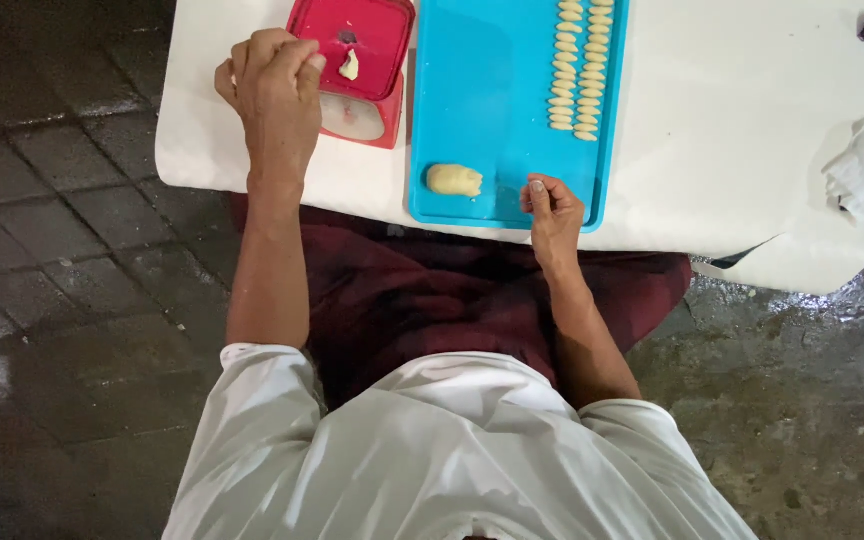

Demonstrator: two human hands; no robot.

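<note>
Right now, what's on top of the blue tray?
On the blue tray: a dough lump near the front and two rows of small dough pieces. The right hand covers part of the front edge.

I see no packages, labels or signs. The only screen I can pick out is the pale display window of the red kitchen scale (356, 75), on its near face (352, 116) by the table's left edge. It is rounded and whitish, framed in red, and its content is too blurred to tell.
</note>
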